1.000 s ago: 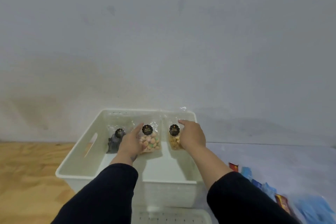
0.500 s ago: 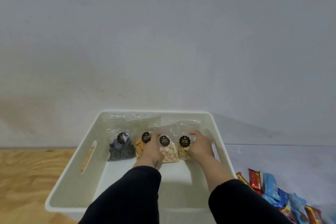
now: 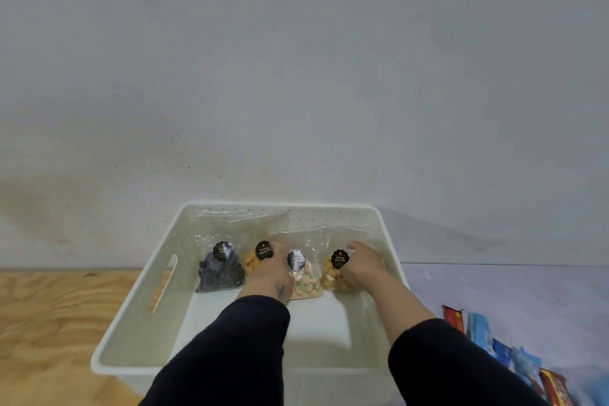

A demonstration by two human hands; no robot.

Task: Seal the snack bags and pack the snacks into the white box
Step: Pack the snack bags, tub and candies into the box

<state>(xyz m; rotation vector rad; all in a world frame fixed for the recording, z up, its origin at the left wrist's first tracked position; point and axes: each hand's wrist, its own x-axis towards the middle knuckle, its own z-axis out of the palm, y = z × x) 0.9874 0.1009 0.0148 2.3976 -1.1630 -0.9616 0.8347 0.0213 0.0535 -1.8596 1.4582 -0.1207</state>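
Both hands (image 3: 270,270) (image 3: 362,265) touching four snack bags (image 3: 220,270) – white box (image 3: 138,316)

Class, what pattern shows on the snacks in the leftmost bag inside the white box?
Dark spirals with pale lines on the leftmost bag, seen in the head view.

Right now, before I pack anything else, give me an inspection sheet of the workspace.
Surface: plywood tabletop on the left, pale sheet on the right.
Job's things: white box holds four clear snack bags in a row against its far wall, each with a black round label: black spiral snacks, orange snacks, pastel balls, golden snacks.
Clutter: wrapped red and blue snack bars lie outside the box, at right.
Grips: left hand rests between the orange and pastel bags; right hand rests on the golden bag. Whether either grasps a bag cannot be told.
Cables: nothing seen.
Surroundings: plain grey wall behind.
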